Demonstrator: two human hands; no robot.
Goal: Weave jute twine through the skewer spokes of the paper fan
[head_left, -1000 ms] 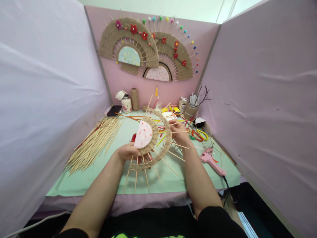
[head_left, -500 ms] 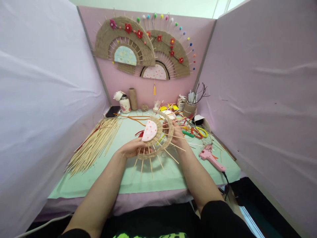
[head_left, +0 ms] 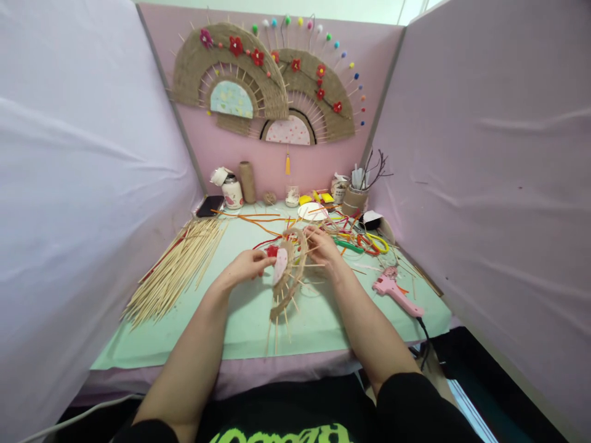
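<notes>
The left hand (head_left: pixel 252 264) is half curled, thumb and fingertips at the flat side of the polka-dot half-disc (head_left: pixel 279 267) in a small woven fan (head_left: pixel 289 258); whether it grips or merely touches is unclear. The right hand (head_left: pixel 323 247) has its fingers bent closed on the fan's upper right rim. The fan is between the hands, tilted nearly edge-on, its skewer tips pointing outward; whether the lowest reach the green tablecloth (head_left: pixel 249 335) cannot be told. A red flower (head_left: pixel 271 251) shows beside the left fingertips.

Bare cloth stretches from below both hands to the table's front edge, and also between the left forearm and a spread of bamboo skewers (head_left: pixel 173 274). Room is tighter beyond the right hand, where a tangle of coloured craft stems (head_left: pixel 348 246) begins. Outward from the right forearm, a pink glue gun (head_left: pixel 397 295) lies near the table's right edge. Far ahead of the hands, a cardboard tube (head_left: pixel 247 183) stands before the pink panel (head_left: pixel 221 154).
</notes>
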